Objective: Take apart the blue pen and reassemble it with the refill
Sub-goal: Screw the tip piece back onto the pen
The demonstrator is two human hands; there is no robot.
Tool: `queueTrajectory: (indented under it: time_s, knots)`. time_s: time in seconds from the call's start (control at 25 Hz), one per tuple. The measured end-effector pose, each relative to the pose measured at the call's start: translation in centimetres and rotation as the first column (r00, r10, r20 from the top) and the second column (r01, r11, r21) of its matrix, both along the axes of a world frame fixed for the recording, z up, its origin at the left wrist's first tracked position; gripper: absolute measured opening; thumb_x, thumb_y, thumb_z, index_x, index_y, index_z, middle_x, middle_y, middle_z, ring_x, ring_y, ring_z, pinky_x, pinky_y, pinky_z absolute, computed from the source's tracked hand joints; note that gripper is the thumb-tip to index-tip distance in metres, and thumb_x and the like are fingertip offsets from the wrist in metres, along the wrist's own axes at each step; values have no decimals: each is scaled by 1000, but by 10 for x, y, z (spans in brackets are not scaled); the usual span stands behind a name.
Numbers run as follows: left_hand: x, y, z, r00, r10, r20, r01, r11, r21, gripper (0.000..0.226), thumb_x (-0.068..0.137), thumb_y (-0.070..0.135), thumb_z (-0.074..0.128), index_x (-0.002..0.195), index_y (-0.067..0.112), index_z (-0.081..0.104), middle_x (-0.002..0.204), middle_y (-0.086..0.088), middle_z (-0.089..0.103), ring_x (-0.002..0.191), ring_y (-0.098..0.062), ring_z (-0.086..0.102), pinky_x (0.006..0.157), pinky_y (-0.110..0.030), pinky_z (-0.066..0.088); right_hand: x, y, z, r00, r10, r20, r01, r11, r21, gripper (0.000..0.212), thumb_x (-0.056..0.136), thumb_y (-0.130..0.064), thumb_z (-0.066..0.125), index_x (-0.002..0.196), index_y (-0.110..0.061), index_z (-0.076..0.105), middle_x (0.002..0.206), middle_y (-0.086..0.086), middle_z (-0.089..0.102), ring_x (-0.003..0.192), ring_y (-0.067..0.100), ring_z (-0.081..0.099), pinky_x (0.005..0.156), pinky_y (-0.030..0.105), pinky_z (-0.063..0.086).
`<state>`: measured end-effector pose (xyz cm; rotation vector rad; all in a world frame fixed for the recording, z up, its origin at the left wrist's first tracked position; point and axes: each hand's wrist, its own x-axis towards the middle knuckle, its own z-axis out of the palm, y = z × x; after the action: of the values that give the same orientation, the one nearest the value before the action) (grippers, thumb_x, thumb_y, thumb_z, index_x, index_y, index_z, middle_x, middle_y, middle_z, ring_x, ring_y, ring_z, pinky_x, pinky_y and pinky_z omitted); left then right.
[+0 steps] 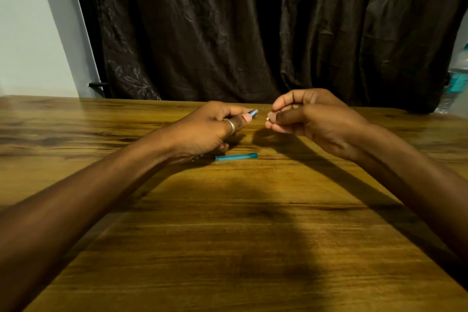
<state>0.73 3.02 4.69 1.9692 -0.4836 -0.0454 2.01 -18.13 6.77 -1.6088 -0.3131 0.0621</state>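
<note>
Blue plastic shows at two places on the wooden table (253, 235). One piece, a short blue barrel (253, 112), sticks out of the left hand (210, 129), pinched between the thumb and the curled fingers; only its end is visible, the rest hidden in the fist. Its long axis runs left to right with a slight rise, and the exposed end points right, straight at the right hand (309, 119). The other piece, a teal tube (236, 157), lies flat on the wood near the left wrist, closer to the person than both hands, its long axis also left to right. A darker bit lies just left of it, half under the wrist, too shadowed to name.

The right hand is closed into a loose pinch, fingers bunched over the thumb. A small pale tip (267, 118) peeks out at its left edge, pointing left toward the barrel; whether this is the refill's end or another small part I cannot tell, as the fingers cover nearly all of it.

What the next move turns on is the gap between the barrel's open end and that pale tip. They face each other, near but apart, roughly on one line, both held above the table. Likely the two need bringing together along that left-right axis. The teal tube sits nearer the left hand than the right.
</note>
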Motion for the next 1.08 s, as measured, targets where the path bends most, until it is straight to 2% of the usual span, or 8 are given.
queueTrajectory:
  time_s: [0.08,0.2,0.32,0.44,0.6,0.8,1.0,1.08]
  knots:
    - [-4,-2,1,999,-26,18,27,998,-57,24,104,20,52,122,22,67,84,-11,43,58,-5,41,46,-15,41,0,2,-2,999,15,-29,-11,992,124,21,84,14,65,93,-5,65,79,12,77,81,23,78,66,23,60]
    - [-5,-3,0,999,-37,14,38,994,-98,24,102,15,54,124,16,65,81,-7,49,61,-3,47,45,-15,41,0,3,-4,1000,17,7,-17,988,155,21,82,10,69,93,-8,65,81,10,78,81,19,76,67,22,60]
    - [-5,-5,-2,1000,-24,-2,23,991,-130,20,102,14,55,120,15,65,80,-6,50,57,-1,48,43,-15,41,-1,4,-5,998,25,55,-31,995,98,20,80,6,73,92,-9,67,81,9,77,83,19,76,71,24,60]
    - [-5,-7,-2,1000,-10,-7,9,991,-132,17,102,15,56,115,18,66,82,-8,50,62,-5,47,44,-17,40,-1,5,-5,998,27,60,-31,998,61,19,81,6,73,92,-7,66,80,11,76,83,21,75,72,25,61]
    - [-7,-6,-1,1000,-13,-6,12,992,-122,15,102,16,57,113,20,66,76,-2,52,44,1,46,41,-15,39,-2,5,-5,997,22,74,-23,1000,20,20,83,6,72,96,-6,64,80,14,76,80,22,75,73,28,62]
    - [-9,-5,1,999,25,24,-24,999,-31,14,101,18,59,110,23,68,75,1,57,41,5,51,41,-13,39,-6,8,-7,959,-34,280,95,974,-207,20,84,4,73,101,1,64,83,20,70,80,27,72,80,38,61]
    - [-7,-5,1,997,44,65,-46,999,16,14,100,18,60,111,21,67,76,4,58,41,7,51,40,-12,39,-8,8,-6,950,-13,312,103,956,-274,18,86,7,70,102,2,63,89,26,71,77,25,70,69,26,59]
    - [-6,-4,0,996,45,82,-48,998,38,16,99,18,61,114,19,68,75,5,58,44,7,51,43,-15,40,-7,8,-7,947,-4,322,112,942,-315,18,87,6,69,103,3,63,91,25,73,76,23,71,68,26,59]
